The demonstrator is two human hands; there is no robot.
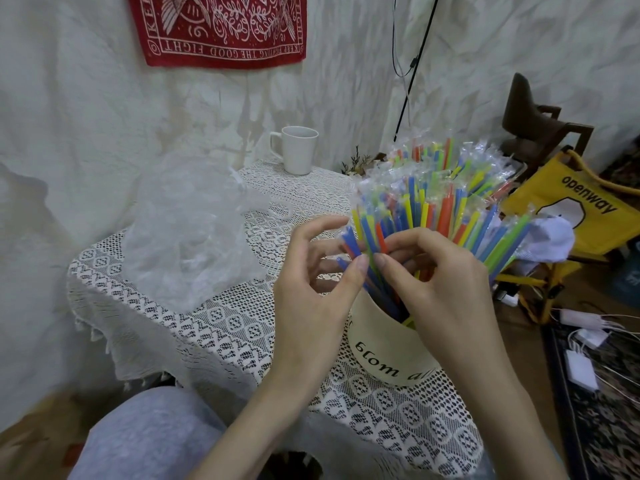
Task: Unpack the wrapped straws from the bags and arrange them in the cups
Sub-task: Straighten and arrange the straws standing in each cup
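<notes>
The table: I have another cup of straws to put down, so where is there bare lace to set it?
Bare lace lies between the white mug and the hands, right of the crumpled plastic bag. Another patch lies in front of the bag, left of the cream cup. The right side is crowded: straws fan over it, both hands among them.

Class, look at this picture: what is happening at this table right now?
A person is sorting wrapped straws that stand fanned out in a cream cup on a lace-covered table. The left hand and right hand both pinch straws near the cup's mouth. A crumpled clear plastic bag lies on the table to the left, and a white mug stands at the far edge.
</notes>
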